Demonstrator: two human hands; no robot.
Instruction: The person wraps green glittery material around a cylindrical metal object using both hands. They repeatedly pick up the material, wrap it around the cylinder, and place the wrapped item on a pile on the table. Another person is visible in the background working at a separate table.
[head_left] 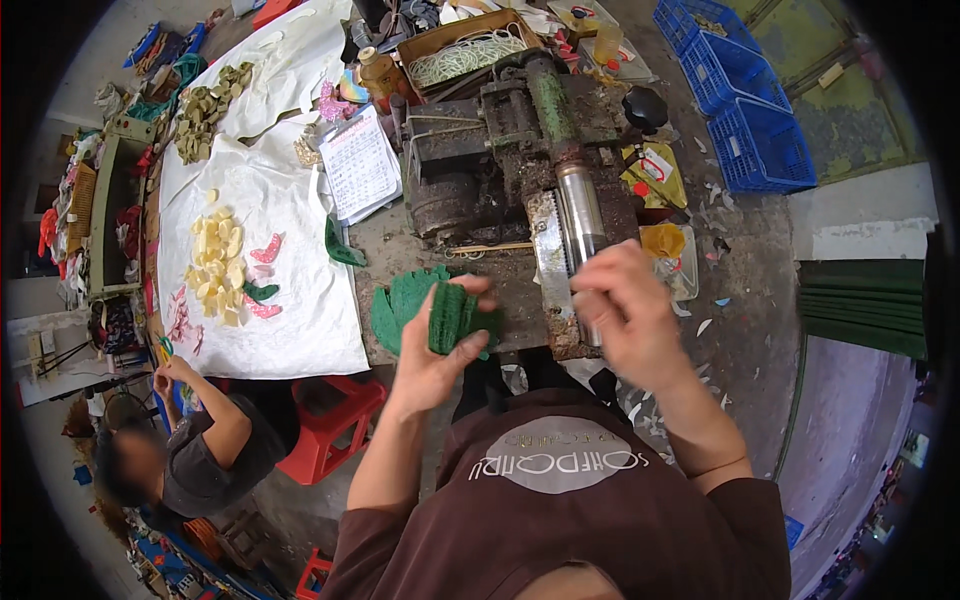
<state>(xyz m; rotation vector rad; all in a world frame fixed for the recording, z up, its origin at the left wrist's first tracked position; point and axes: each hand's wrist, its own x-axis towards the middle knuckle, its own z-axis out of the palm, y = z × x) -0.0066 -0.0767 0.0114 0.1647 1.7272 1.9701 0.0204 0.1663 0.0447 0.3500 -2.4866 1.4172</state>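
Note:
A stack of green, rough-textured cut pieces (452, 318) is gripped in my left hand (430, 360), fingers and thumb wrapped round it. Beside and under that hand, more green pieces (398, 305) lie at the table's front edge. My right hand (628, 315) is over the shiny metal roller (580, 205) of a worn, greasy machine (450, 180). Its fingers are curled together; whatever they hold, if anything, is hidden. A metal plate (549, 250) runs along the roller's left side.
White sheeting (310, 330) at left carries pale yellow pieces (215, 265), pink pieces (266, 250) and olive pieces (210, 105). A clipboard with papers (360, 165) lies by the machine. Blue crates (765, 145) stand far right. Another person (215, 445) holds scissors near a red stool (325, 430).

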